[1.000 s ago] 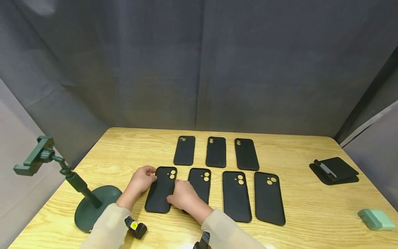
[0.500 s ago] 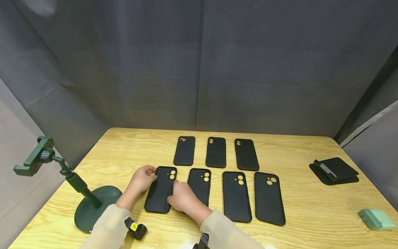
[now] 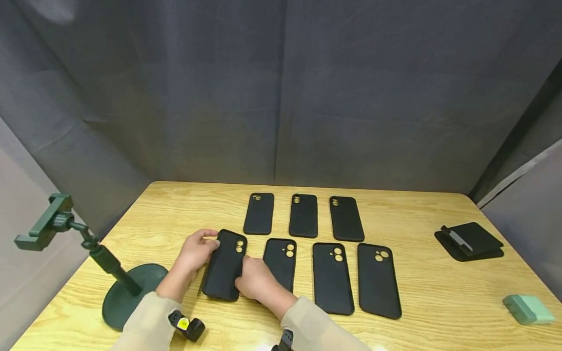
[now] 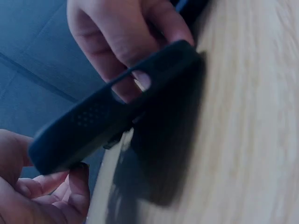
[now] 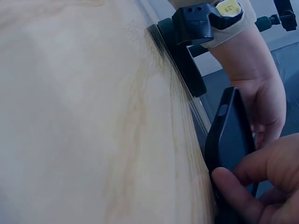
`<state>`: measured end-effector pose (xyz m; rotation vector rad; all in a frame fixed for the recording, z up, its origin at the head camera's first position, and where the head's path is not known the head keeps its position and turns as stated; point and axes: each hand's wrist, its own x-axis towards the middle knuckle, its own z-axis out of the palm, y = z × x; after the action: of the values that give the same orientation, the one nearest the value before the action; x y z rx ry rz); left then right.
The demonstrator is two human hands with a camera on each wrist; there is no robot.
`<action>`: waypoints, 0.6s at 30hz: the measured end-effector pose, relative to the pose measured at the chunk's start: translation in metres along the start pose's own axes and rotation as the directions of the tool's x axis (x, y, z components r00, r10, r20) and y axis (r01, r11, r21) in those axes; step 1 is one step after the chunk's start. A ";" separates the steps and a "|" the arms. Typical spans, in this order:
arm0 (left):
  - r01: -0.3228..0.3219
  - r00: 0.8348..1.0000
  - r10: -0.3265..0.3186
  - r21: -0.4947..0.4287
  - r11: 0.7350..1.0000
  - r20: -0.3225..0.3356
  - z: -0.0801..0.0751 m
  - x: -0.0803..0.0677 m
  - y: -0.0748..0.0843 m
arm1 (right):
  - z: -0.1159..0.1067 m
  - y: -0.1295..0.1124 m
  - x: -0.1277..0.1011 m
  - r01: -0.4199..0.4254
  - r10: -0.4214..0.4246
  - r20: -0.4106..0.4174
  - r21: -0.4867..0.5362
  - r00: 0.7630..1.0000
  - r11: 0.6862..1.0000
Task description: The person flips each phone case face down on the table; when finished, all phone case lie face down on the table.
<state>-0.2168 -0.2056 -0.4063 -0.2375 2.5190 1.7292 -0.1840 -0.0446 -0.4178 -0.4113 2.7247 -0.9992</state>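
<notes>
A black phone case [image 3: 225, 267] with camera cutouts, leftmost of the front row, tilts with its left edge off the table. My left hand [image 3: 195, 252] pinches that raised edge near the top. The right hand [image 3: 256, 278] grips the lower right edge, covering part of a second phone case [image 3: 280, 261]. In the left wrist view, the tilted phone case [image 4: 77, 133] shows small end openings and stands between the left hand [image 4: 42, 191] and the right hand [image 4: 126, 35]. The right wrist view shows the right thumb and fingers on the phone case [image 5: 229, 133].
Two more black cases [image 3: 332, 278] lie to the right in the front row, with three cases [image 3: 303, 217] behind. A green phone stand [image 3: 116, 287] is at left. A black folded holder [image 3: 471, 241] and a green block [image 3: 528, 309] lie at right on the wooden table [image 3: 439, 302].
The leftmost front case lay flat before; its left edge has risen with my left hand, which moved slightly up and left. The right hand has stayed at the right edge.
</notes>
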 end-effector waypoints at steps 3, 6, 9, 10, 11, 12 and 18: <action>-0.015 1.000 0.015 -0.026 1.000 0.000 -0.001 -0.002 0.005 | 0.000 0.000 0.000 0.017 -0.017 -0.013 -0.010 1.000 1.000; -0.017 1.000 0.017 -0.049 0.999 0.000 -0.001 -0.004 0.009 | 0.002 0.000 0.000 0.038 -0.038 -0.023 -0.006 0.999 0.999; -0.023 1.000 0.024 -0.059 0.998 0.005 0.000 -0.006 0.011 | 0.003 0.000 -0.001 0.051 -0.051 -0.024 0.016 0.998 0.999; -0.025 1.000 0.025 -0.062 0.998 0.004 0.000 -0.007 0.012 | 0.004 0.000 -0.002 0.054 -0.053 -0.022 0.025 0.998 0.998; -0.026 1.000 0.026 -0.063 0.998 0.003 0.000 -0.007 0.013 | 0.004 0.000 -0.002 0.054 -0.053 -0.018 0.030 0.998 0.998; -0.029 1.000 0.029 -0.061 0.998 0.000 0.001 -0.007 0.014 | 0.004 0.000 -0.002 0.054 -0.054 -0.015 0.029 0.998 0.998; -0.043 0.999 0.042 -0.079 0.996 -0.014 0.006 -0.007 0.022 | 0.002 0.000 -0.001 0.062 -0.062 -0.011 0.014 0.998 0.998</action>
<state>-0.2137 -0.1913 -0.3876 -0.2018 2.4837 1.8516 -0.1824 -0.0452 -0.4194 -0.4926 2.7276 -1.0394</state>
